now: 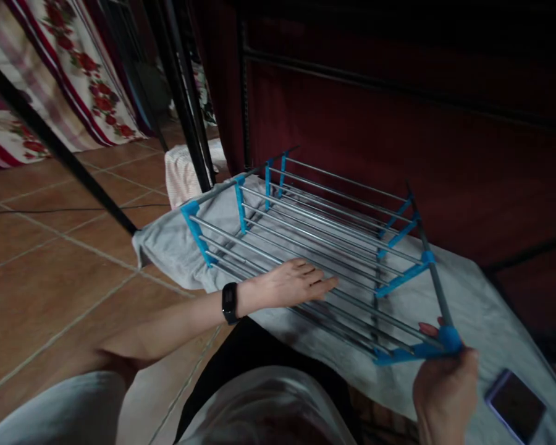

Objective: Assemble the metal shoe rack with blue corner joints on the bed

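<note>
A rack of grey metal rods with blue plastic connectors (322,232) stands on a cloth-covered surface in front of me. Over its near rods lies my left hand (299,284), palm down, fingers stretched and slightly apart; whether it presses on the rods I cannot tell. A black wristband (229,303) is on that wrist. My right hand (447,389) is closed around the rack's near right corner, at the blue connector (449,340). Its fingertips show on the inner side of the corner, and its palm is below and outside.
A grey cloth (176,247) covers the low surface. A phone (516,405) lies on it at the lower right. Black metal poles (65,151) rise at the left. Behind stands a dark red panel (352,130). Floral curtains (88,68) hang over the tiled floor (50,266).
</note>
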